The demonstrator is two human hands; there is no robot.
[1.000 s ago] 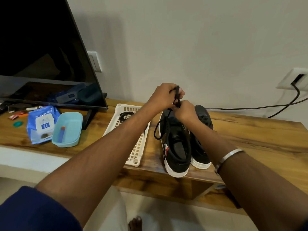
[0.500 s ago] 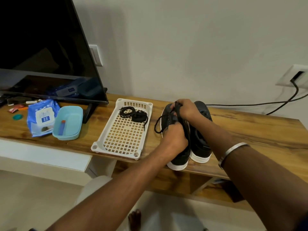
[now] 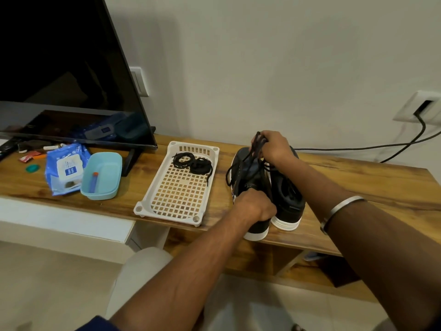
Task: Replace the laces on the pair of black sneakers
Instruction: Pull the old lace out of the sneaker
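Indoors, wooden shelf [image 3: 358, 187] against white wall [image 3: 262, 68], left hand [image 3: 254, 206] gripping sneaker [image 3: 250, 177], right hand [image 3: 274, 146] pinching lace [image 3: 254, 149].

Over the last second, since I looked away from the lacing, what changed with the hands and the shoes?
The left hand let go of the lace it had pinched up high, dropped toward the camera and now grips the left sneaker near its opening. The right hand keeps pinching the lace above the toes. Both sneakers, the white basket and its coiled laces stayed put.
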